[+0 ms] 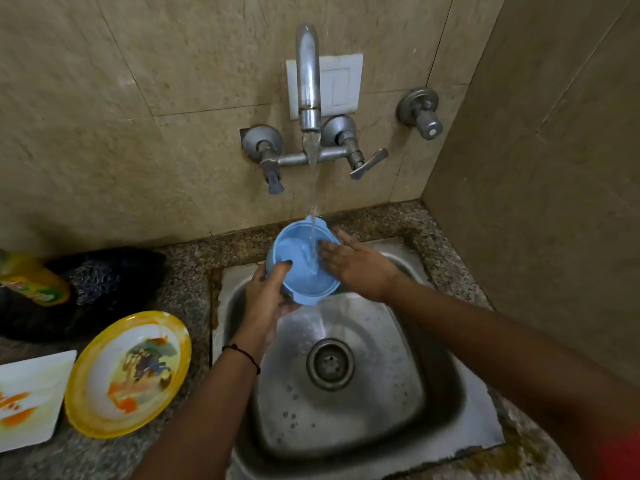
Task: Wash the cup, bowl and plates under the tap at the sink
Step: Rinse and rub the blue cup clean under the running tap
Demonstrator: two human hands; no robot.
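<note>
The left hand [265, 299] grips the bowl [298, 268] at its near rim, thumb inside, over the far edge of the sink [381, 393]. Water from the tap [308, 81] runs into the bowl. The right hand [360, 265], fingers straight, touches the bowl's right rim. The yellow plate [128, 374] and white plate [27, 400] lie on the surface [187, 292], left of the sink.

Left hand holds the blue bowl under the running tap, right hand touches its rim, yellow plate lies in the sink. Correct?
Not quite: the head view shows the yellow plate on the counter left of the sink, not in it. The left hand does hold the blue bowl under the running tap, right hand touching its rim.
</note>
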